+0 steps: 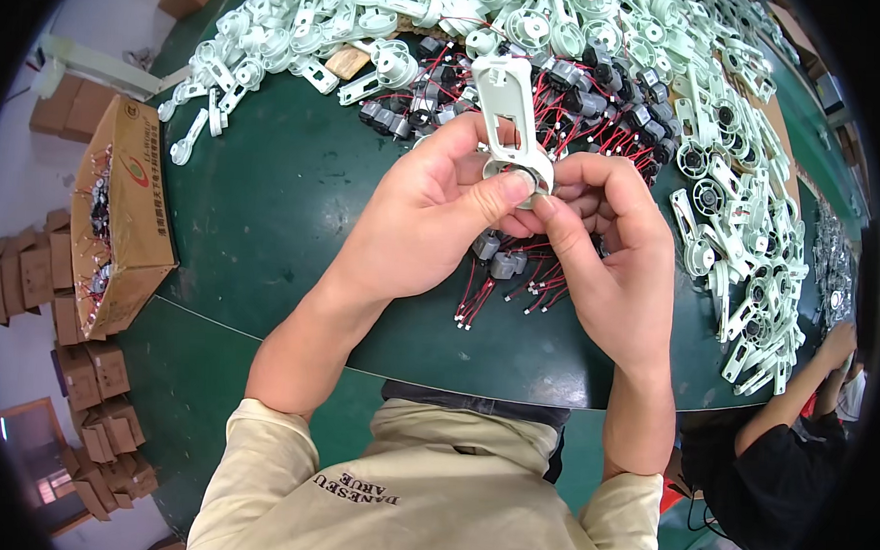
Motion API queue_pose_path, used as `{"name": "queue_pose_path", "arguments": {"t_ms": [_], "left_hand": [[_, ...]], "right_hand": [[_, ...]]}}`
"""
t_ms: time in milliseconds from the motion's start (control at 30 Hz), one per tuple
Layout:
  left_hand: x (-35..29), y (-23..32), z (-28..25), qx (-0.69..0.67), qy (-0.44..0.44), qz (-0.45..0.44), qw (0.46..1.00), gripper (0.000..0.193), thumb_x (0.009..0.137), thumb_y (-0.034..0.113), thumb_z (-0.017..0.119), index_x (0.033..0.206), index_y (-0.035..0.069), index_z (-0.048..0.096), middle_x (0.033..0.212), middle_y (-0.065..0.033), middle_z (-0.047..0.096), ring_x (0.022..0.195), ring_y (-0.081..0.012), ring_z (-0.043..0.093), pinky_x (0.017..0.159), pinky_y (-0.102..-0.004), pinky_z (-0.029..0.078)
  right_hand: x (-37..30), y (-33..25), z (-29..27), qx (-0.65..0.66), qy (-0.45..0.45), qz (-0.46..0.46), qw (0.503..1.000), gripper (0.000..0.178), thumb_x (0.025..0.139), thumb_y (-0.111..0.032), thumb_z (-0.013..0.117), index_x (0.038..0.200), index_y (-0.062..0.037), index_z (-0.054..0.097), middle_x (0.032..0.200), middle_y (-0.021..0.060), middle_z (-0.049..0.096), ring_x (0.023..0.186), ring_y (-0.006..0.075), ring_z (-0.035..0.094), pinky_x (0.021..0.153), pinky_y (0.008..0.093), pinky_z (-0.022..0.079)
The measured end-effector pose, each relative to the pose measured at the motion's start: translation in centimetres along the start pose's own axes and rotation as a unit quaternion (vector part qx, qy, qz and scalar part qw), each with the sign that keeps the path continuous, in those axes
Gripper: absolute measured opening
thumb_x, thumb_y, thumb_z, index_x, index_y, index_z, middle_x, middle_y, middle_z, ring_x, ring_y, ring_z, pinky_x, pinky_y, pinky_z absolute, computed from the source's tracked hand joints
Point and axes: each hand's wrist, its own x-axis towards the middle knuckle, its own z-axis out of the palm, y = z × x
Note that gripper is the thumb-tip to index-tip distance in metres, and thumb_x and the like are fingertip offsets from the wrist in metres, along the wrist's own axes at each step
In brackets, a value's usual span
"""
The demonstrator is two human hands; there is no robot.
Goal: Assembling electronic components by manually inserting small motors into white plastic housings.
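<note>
Both of my hands hold one pale green plastic housing above the table. It has a long slotted handle pointing away from me and a round ring end near my fingertips. My left hand grips the ring end, its thumb across the front. My right hand pinches the ring's near right edge between thumb and fingers. Whatever sits inside the ring is mostly covered by my fingers. Just beyond and below my hands lie small grey motors with red and black wires and white plugs.
Similar pale green housings heap along the far side, and more, some with black round inserts, pile up at the right. A cardboard box of wired motors stands at the left. A co-worker in black works at the far right.
</note>
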Motion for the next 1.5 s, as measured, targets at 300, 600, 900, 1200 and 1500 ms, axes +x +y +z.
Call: {"name": "queue_pose_path", "arguments": {"t_ms": [300,600,900,1200,1500], "left_hand": [[-0.2,0.4,1.2,0.014,0.037,-0.013,0.999,0.038,0.092,0.002,0.056,0.127,-0.004,0.046,0.111,-0.0149,0.062,0.094,-0.0219,0.065,0.081,-0.0324,0.056],[-0.3,-1.0,2.9,0.094,0.109,0.067,0.987,0.027,0.086,-0.006,0.060,0.112,-0.004,0.057,0.098,-0.0084,0.059,0.088,-0.0166,0.066,0.075,-0.0268,0.057],[-0.2,-1.1,3.2,0.159,0.102,0.123,0.974,0.030,0.083,-0.007,0.063,0.113,-0.004,0.058,0.098,-0.0077,0.054,0.083,-0.0145,0.066,0.071,-0.0236,0.056],[-0.4,0.0,2.9,0.012,0.072,0.059,0.996,0.032,0.086,-0.003,0.062,0.115,-0.007,0.051,0.103,-0.0060,0.051,0.091,-0.0138,0.062,0.078,-0.0244,0.054],[-0.4,-1.2,1.4,0.194,0.104,0.153,0.963,0.027,0.078,0.009,0.075,0.091,0.000,0.053,0.084,-0.0046,0.051,0.065,-0.0072,0.052,0.055,-0.0214,0.044]], "right_hand": [[0.6,-1.3,-0.9,0.137,0.024,0.161,0.977,0.016,0.090,-0.004,0.059,0.105,0.0005,0.056,0.087,0.0018,0.059,0.071,0.0043,0.054,0.060,0.0187,0.044],[0.4,-0.9,0.2,0.245,0.041,0.168,0.954,0.021,0.090,-0.007,0.059,0.108,-0.0013,0.049,0.089,0.0037,0.057,0.075,0.0050,0.053,0.061,0.0195,0.045],[0.3,-1.4,0.4,0.246,0.064,0.188,0.949,0.018,0.089,-0.006,0.055,0.105,-0.0038,0.046,0.082,0.0010,0.055,0.066,0.0019,0.047,0.052,0.0191,0.037],[0.3,-1.7,-0.6,0.271,-0.008,0.135,0.953,0.022,0.091,-0.001,0.057,0.110,0.0027,0.048,0.098,0.0063,0.057,0.085,0.0091,0.058,0.075,0.0233,0.052],[0.4,-0.9,0.6,0.213,-0.045,0.116,0.969,0.017,0.091,0.003,0.054,0.105,-0.0008,0.047,0.091,0.0038,0.056,0.084,0.0078,0.056,0.071,0.0221,0.048]]}}
